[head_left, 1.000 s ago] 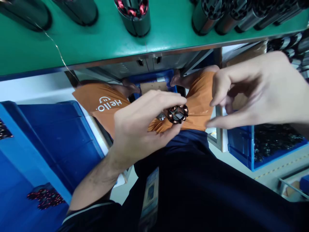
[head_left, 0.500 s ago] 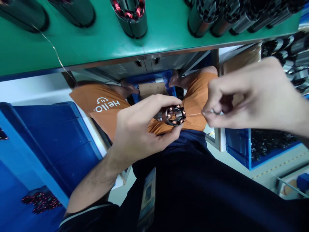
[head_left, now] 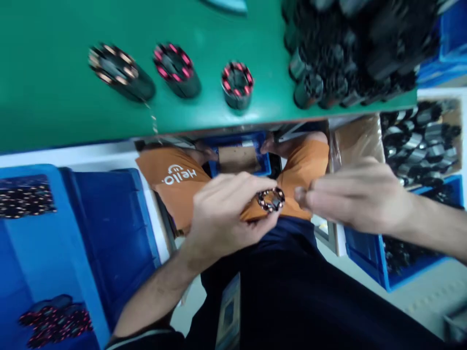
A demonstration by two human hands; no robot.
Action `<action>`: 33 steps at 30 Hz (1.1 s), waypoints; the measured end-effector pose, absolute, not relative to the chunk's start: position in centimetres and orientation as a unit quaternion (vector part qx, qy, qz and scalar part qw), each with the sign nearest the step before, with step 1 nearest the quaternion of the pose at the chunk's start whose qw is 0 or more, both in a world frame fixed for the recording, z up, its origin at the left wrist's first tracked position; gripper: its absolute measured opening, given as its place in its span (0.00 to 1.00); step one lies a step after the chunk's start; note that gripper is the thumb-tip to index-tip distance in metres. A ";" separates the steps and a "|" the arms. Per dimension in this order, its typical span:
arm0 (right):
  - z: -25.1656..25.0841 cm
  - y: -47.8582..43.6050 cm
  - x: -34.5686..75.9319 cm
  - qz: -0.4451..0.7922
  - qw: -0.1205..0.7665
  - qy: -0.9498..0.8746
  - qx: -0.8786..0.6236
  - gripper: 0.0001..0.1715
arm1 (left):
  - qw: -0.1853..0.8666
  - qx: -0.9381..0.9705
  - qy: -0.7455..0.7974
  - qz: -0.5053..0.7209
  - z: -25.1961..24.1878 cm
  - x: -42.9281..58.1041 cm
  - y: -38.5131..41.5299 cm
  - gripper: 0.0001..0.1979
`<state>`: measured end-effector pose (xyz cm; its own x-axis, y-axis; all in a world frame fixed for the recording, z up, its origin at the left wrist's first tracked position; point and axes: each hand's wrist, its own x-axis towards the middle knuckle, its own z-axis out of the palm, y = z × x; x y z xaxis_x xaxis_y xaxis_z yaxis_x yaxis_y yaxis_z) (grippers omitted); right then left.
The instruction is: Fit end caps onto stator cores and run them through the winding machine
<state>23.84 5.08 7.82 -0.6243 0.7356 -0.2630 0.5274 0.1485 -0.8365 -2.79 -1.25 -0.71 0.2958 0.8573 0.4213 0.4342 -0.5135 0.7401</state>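
My left hand (head_left: 226, 214) is closed around a small wound stator (head_left: 271, 200) with copper coils, held over my lap in orange shorts. My right hand (head_left: 355, 194) is just to the right of the stator, its fingers pressed together in a pinch that nearly touches it; motion blur hides what, if anything, it pinches. Three similar stators stand on the green bench above: one with copper coils (head_left: 116, 70) and two with pink coils (head_left: 176, 68) (head_left: 237, 83).
A heap of dark stators (head_left: 350, 43) fills the bench's right end. Blue bins (head_left: 73, 243) at the left hold wound parts. A cardboard box (head_left: 419, 136) and a blue bin (head_left: 368, 253) of dark parts are at the right. The green bench edge (head_left: 219, 127) runs above my knees.
The view has tilted up, showing more of the bench top. My right hand has moved left, closer to the stator. My left hand keeps its hold on the stator.
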 end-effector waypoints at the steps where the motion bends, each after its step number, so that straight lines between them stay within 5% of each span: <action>1: 8.7 5.2 23.5 0.435 0.115 -0.807 -0.383 0.24 | 0.298 0.740 0.433 0.419 -0.5 -3.1 -1.4 0.17; 5: 12.6 7.8 20.6 0.232 0.149 -0.905 -0.323 0.12 | 0.352 0.687 0.441 0.458 -0.4 -4.8 -1.9 0.13; 9: 13.8 14.8 14.3 0.082 0.129 -0.913 -0.379 0.13 | 0.338 0.680 0.456 0.464 -0.1 -6.0 -2.5 0.08; 12: 11.6 21.3 9.5 0.032 0.048 -0.881 -0.469 0.08 | 0.326 0.668 0.470 0.475 0.1 -6.7 -3.3 0.07; 17: 8.3 26.2 6.9 0.050 -0.060 -0.855 -0.512 0.13 | 0.287 0.657 0.491 0.495 -0.3 -9.4 -4.6 0.09; 21: 8.5 26.9 7.7 0.068 -0.069 -0.880 -0.464 0.53 | 0.264 0.641 0.513 0.507 -1.4 -11.2 -4.9 0.10; 23: 8.7 27.6 7.8 0.083 -0.094 -0.880 -0.459 0.61 | 0.263 0.633 0.515 0.515 -1.6 -11.5 -4.9 0.10; 31: 9.3 27.4 7.1 0.042 -0.081 -0.878 -0.469 0.32 | 0.217 0.629 0.528 0.528 0.0 -12.2 -3.7 0.08; 33: 11.3 24.6 8.0 0.028 -0.043 -0.884 -0.465 0.31 | 0.205 0.621 0.539 0.531 0.2 -12.4 -3.6 0.08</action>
<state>7.97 24.64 11.26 -0.5642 0.8193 -0.1025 0.8241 0.5664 -0.0092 -12.35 -3.60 0.16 -0.1441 0.8866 0.4395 0.4521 -0.3361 0.8262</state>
